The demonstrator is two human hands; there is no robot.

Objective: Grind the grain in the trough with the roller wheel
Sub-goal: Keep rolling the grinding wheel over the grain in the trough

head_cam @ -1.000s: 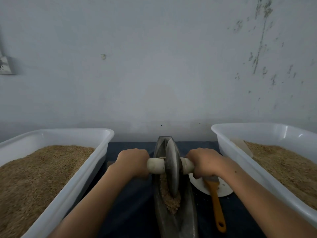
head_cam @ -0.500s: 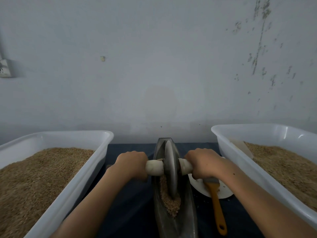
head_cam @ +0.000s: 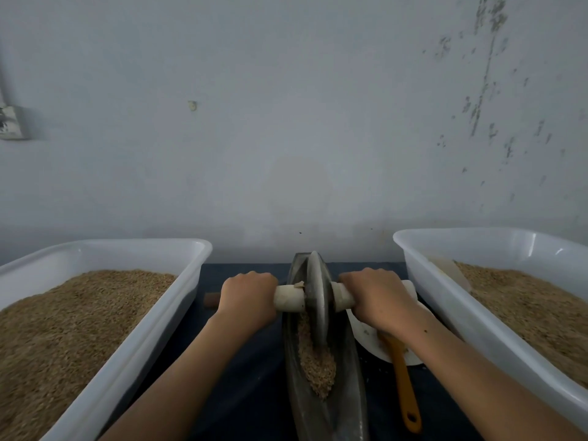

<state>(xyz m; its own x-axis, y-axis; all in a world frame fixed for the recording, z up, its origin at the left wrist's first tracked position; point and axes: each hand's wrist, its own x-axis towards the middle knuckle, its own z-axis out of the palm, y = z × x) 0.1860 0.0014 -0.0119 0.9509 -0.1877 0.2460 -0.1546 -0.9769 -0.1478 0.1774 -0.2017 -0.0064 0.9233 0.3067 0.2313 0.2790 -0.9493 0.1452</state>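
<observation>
Likely a small grain-processing workshop: scuffed bare wall point(head_cam: 286, 122), two grain-filled plastic tubs point(head_cam: 127, 338), metal grinding trough point(head_cam: 346, 393).

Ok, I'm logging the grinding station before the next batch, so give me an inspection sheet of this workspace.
Surface: dark cloth under everything.
Job's things: roller wheel upright in metal trough, grain heaped on its near side.
Clutter: orange-handled brush on white plate; two white tubs of grain.
Hands: left hand and right hand grip the axle handle.
Cables: nothing seen.
Surroundings: scuffed pale wall.
</observation>
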